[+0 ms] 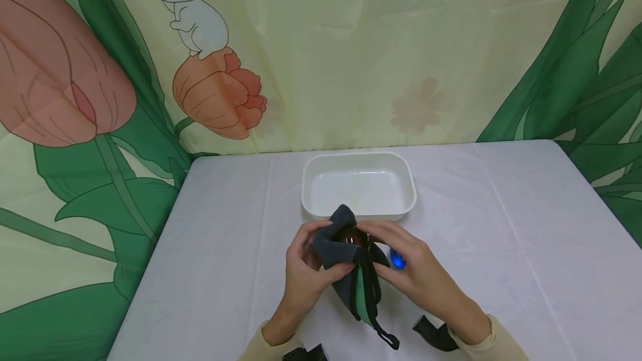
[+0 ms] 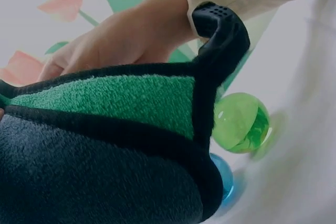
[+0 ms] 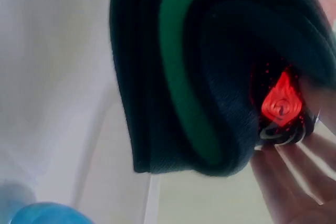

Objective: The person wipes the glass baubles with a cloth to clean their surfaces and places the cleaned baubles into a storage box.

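A dark grey cloth [image 1: 337, 249] with green on its other side, black edging and a hanging loop is bunched between both hands. Inside its fold sits a shiny dark reddish ball [image 1: 353, 236], partly covered; a red flame-like emblem [image 3: 282, 100] shows on it in the right wrist view. My left hand [image 1: 311, 272] pinches the cloth from the left, thumb in front and fingers behind. From the right, my right hand [image 1: 416, 266] grips cloth and ball together, its fingertips at the ball's upper edge and its thumb lower on the cloth.
Just beyond the hands stands a white rectangular tray [image 1: 358, 155]. Beneath the right hand lies a blue ball [image 1: 398, 259]. A translucent green ball [image 2: 241, 123] rests beside it in the left wrist view. A white cloth covers the table [image 1: 501, 249]; a printed backdrop [image 1: 351, 60] hangs behind.
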Tool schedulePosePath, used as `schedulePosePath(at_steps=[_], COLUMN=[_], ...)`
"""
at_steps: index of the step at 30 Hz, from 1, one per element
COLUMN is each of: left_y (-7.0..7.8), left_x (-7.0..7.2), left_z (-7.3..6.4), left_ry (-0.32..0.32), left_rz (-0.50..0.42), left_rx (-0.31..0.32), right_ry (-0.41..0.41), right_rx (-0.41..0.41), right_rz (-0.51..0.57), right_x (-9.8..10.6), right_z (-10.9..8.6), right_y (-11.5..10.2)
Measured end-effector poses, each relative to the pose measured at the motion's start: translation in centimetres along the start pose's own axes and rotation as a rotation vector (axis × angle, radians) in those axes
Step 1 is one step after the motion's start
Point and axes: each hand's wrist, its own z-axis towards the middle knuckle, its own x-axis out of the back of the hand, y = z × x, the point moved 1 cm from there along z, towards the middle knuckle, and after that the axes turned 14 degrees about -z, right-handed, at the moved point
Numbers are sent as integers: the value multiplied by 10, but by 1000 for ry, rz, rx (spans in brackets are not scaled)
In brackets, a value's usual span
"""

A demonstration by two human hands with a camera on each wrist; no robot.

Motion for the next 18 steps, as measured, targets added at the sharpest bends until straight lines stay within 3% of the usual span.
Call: schedulePosePath(at_steps=[10, 14, 18], left_y=[2, 2, 2], left_x=[-3, -4, -4], left_z=[0, -1, -2], left_ry=[-13, -28, -36], left_rz=[-57, -60, -67], left_rx=[40, 48, 48], right_ry=[78, 62, 27], right_rx=[237, 259, 216], right_rz=[-56, -66, -68], right_x=[-1, -2, -1], right_z=[0, -1, -3], right_y=[-2, -2, -2])
